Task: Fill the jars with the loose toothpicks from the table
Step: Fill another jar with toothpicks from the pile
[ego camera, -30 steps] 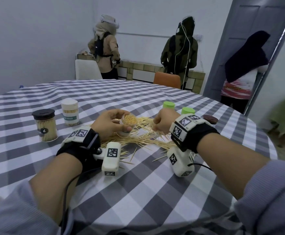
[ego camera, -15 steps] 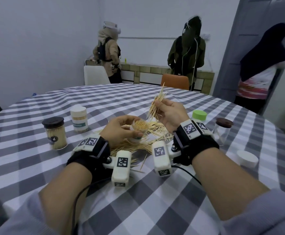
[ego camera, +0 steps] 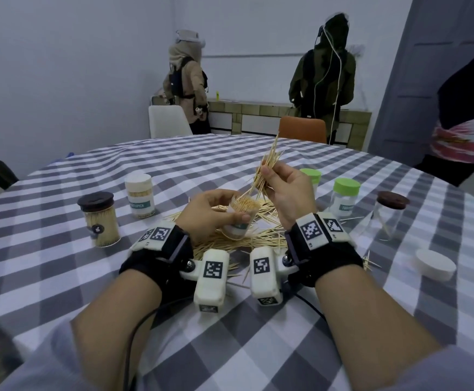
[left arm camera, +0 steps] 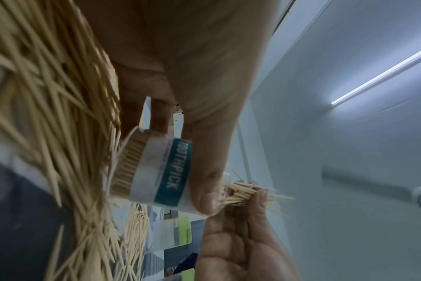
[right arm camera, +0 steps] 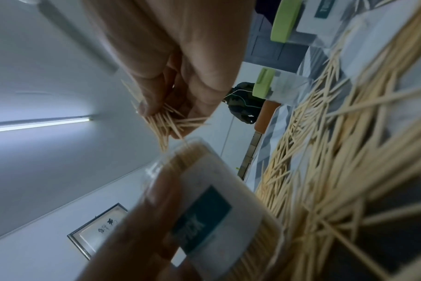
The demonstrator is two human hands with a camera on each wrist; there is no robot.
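Main risk is judged to be spill at the mouth: the jar looks packed nearly to its rim, so little room is left for the bundle; the picks are splayed, not parallel, and a splayed end is likely to catch on the rim or on the picks already standing, with strays dropped back onto the pile on the table; a second risk is judged to be tipping, since the jar is held tilted above the pile and a push from above could lever it in the grip; a single pick already bridges from the bundle down to the jar mouth and could be knocked loose. Grip state: the jar is grasped round its wall by the left hand, thumb over the label in the left wrist view, mouth up and angled toward the right hand; the bundle is pinched between thumb and fingertips of the right hand, just above and right of the mouth, lower tips near it, upper ends fanned out; bundle and jar contents appear apart except for that one pick.
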